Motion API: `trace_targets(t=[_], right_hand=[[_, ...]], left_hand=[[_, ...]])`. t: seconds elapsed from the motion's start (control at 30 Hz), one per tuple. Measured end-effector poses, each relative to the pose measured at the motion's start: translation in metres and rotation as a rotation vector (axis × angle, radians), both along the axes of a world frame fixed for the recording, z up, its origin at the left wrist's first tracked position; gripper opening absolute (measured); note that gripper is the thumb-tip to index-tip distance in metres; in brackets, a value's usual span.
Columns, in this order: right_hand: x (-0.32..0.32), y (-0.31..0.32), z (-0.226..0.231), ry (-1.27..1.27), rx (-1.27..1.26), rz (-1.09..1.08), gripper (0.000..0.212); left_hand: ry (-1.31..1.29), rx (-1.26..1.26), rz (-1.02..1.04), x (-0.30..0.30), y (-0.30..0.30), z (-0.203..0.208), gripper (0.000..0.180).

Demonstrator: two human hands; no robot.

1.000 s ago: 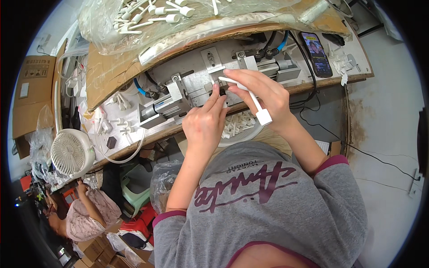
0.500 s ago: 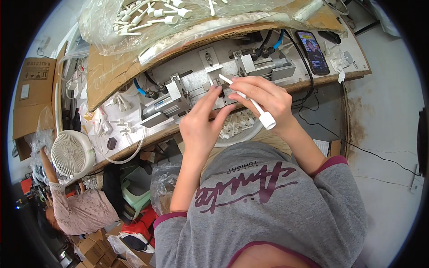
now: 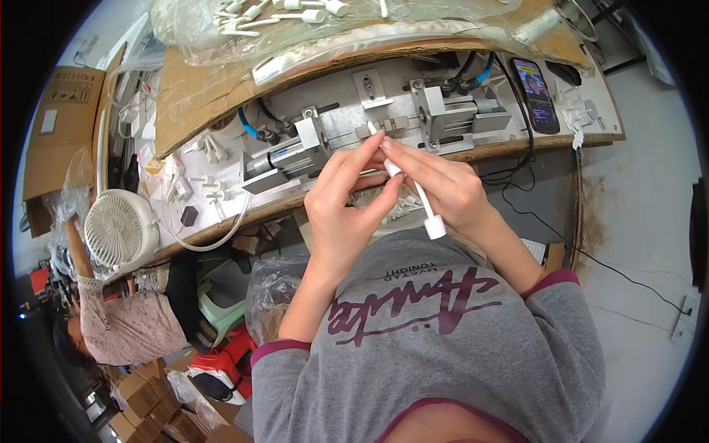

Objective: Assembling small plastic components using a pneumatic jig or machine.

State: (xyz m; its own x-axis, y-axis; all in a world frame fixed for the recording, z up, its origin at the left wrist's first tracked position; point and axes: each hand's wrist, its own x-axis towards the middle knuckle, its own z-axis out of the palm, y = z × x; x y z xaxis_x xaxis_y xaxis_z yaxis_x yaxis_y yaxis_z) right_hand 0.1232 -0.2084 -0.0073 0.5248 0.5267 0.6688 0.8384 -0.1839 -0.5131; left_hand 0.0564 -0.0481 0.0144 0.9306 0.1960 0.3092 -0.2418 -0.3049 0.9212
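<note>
Both my hands meet just in front of a metal fixture. My right hand [image 3: 447,188] is closed around a long-handled white plastic scoop [image 3: 436,227], whose cup hangs out below the fingers. A second white scoop [image 3: 393,168] lies between the two hands, cup toward me and handle tip pointing at the fixture's small centre block [image 3: 391,127]. My left hand [image 3: 343,203] pinches this second scoop, thumb at its cup and index finger along its handle. The fingers partly hide both handles.
Pneumatic cylinders flank the block, one left [image 3: 292,151] and one right [image 3: 461,114]. Cardboard and a plastic sheet with several scoops [image 3: 314,15] overhang the bench. A phone [image 3: 537,96] stands right, a fan [image 3: 122,229] left. Below my hands is a basin of white pieces. Another person [image 3: 133,317] works at left.
My left hand has closed in on the second scoop beside my right hand. Both hands have drawn slightly back from the fixture, and the held scoop's cup hangs lower. The view has shifted a little.
</note>
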Motion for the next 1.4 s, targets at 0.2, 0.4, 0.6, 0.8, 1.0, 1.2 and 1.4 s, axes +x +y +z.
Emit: trace_targets(t=[0.2,0.4,0.6,0.8,1.0,1.2,1.4], right_hand=[[0.009,-0.009,-0.001,-0.039,-0.059,-0.113,0.037],[0.008,-0.014,0.001,0.063,-0.028,-0.180,0.018],[0.009,-0.013,-0.001,0.004,-0.069,-0.202,0.019],[0.014,-0.010,0.007,-0.161,-0.068,-0.223,0.023],[0.019,-0.001,0.010,-0.368,-0.168,-0.360,0.027],[0.037,0.029,0.018,-0.495,-0.220,-0.342,0.032],[0.104,0.069,0.061,-0.370,-0.043,-0.345,0.034]], left_hand=[[-0.079,0.392,0.036,-0.001,0.010,-0.028,0.037],[-0.142,1.026,0.083,0.004,0.009,-0.051,0.026],[-0.034,1.033,0.049,0.013,0.009,-0.038,0.024],[-0.012,0.936,0.038,0.013,0.013,-0.039,0.028],[0.052,0.126,-0.212,-0.004,0.002,0.010,0.052],[-0.070,0.104,-0.121,-0.011,0.007,0.021,0.036],[-0.137,0.482,0.122,-0.005,0.015,-0.022,0.035]])
